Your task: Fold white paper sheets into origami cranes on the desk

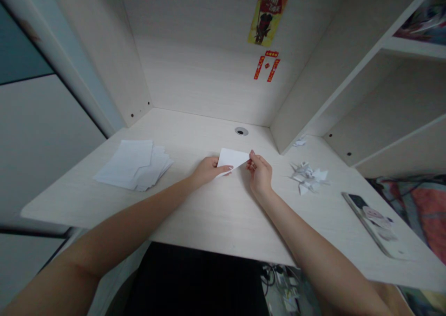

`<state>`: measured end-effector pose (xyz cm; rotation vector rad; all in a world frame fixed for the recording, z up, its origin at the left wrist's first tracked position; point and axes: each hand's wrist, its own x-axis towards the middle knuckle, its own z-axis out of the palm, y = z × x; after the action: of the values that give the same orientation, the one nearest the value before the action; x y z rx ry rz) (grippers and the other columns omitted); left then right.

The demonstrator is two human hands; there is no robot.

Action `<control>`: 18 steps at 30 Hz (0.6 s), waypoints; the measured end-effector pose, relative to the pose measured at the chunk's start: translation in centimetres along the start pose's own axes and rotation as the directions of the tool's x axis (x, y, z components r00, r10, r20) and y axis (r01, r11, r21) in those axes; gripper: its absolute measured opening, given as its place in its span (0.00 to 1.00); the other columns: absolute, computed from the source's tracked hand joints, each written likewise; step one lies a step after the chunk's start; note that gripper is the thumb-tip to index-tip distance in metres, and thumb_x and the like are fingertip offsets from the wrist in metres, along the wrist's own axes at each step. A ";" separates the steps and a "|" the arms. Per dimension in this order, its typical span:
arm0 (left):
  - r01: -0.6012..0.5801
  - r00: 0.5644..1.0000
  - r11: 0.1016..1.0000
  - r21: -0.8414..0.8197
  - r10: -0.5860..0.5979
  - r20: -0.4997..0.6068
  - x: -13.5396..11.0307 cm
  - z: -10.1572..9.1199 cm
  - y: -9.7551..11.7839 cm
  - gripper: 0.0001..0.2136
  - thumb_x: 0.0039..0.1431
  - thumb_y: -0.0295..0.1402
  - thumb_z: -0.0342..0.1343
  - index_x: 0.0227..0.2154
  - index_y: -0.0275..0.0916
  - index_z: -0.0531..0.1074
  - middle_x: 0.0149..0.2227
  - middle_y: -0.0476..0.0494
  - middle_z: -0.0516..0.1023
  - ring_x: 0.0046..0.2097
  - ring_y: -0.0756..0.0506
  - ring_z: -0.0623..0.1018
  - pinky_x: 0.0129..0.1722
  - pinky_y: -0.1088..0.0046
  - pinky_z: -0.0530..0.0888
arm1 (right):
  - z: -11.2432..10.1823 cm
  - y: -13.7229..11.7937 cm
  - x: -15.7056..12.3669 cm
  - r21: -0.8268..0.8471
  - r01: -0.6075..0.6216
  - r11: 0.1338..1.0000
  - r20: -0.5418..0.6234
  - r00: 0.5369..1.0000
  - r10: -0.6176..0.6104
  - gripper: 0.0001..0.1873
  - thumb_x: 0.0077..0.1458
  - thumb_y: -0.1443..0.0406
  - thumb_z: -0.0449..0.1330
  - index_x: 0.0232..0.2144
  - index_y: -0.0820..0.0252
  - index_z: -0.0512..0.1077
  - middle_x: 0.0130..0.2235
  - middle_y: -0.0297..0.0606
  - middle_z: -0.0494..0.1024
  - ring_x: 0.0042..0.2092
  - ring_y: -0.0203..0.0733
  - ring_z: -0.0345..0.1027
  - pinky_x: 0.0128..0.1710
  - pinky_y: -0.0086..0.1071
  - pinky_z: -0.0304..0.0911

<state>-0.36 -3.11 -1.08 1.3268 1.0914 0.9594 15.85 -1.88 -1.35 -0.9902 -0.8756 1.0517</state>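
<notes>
Between my two hands is a folded piece of white paper (232, 157), roughly triangular, held just above the desk. My left hand (210, 169) grips its left end, thumb lying on top and fingers beneath. My right hand (259, 171) pinches the pointed right corner between thumb and fingertips. Off to the left lies a loose stack of white paper sheets (134, 162), its edges fanned out. To the right of my right hand is a small heap of folded white paper pieces (309, 177).
A phone (374, 223) in a decorated case lies on the pale desk (209, 218) at the right. Upright panels (299, 74) and a back wall with red and yellow stickers (268, 14) enclose the desk. A cable hole (241, 131) sits near the back.
</notes>
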 end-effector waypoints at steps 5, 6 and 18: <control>-0.005 0.999 0.999 0.043 0.007 -0.038 0.0 -0.3 -0.3 0.12 0.45 0.37 0.62 0.28 0.31 0.76 0.31 0.39 0.79 0.30 0.48 0.76 0.29 0.75 0.68 | -0.6 -0.4 0.9 0.071 -0.029 0.997 -0.122 0.992 0.038 0.16 0.42 0.53 0.63 0.19 0.59 0.67 0.20 0.29 0.65 0.21 0.31 0.56 0.20 0.28 0.52; -0.001 0.998 0.999 0.038 0.003 -0.062 0.0 -0.4 -0.3 0.13 0.45 0.38 0.62 0.28 0.31 0.76 0.31 0.38 0.79 0.30 0.48 0.76 0.28 0.75 0.68 | -0.7 -0.4 1.0 0.067 -0.037 0.997 -0.128 0.991 0.045 0.17 0.42 0.52 0.62 0.21 0.59 0.68 0.20 0.29 0.65 0.21 0.31 0.57 0.20 0.28 0.53; -0.079 0.984 0.981 -0.178 0.048 -0.172 -0.1 -0.4 0.3 0.20 0.43 0.40 0.63 0.37 0.31 0.75 0.39 0.38 0.78 0.38 0.45 0.75 0.37 0.72 0.69 | 0.6 0.3 -1.1 -0.299 0.148 0.943 0.391 0.920 -0.020 0.13 0.44 0.56 0.63 0.31 0.56 0.78 0.35 0.38 0.78 0.34 0.40 0.68 0.33 0.32 0.62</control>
<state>-0.72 -3.10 -0.80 1.1515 1.0633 1.2075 14.96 -2.75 -1.59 -1.0198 -1.4400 1.0649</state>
